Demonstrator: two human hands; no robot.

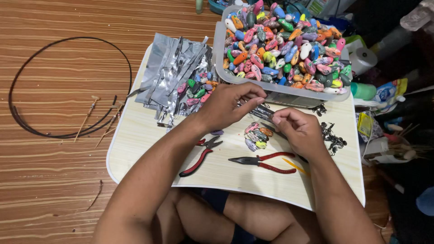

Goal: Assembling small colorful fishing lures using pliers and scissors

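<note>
While both hands pinch, lure (pixel 263 111) between fingers (pixel 253 100)

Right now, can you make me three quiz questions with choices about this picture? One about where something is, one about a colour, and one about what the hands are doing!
1. Where is the clear tub of painted lures?
A. at the board's far edge
B. on the person's lap
C. inside the wire loop

2. What colour are the handles of the pliers?
A. blue
B. red
C. yellow

3. What are the left hand and right hand doing?
A. resting flat
B. pinching a small metal piece between them
C. lifting the tub

Answers: 1 A, it sits at the far edge of the board; 2 B, both handles show red; 3 B, fingertips meet over the piece.
</note>
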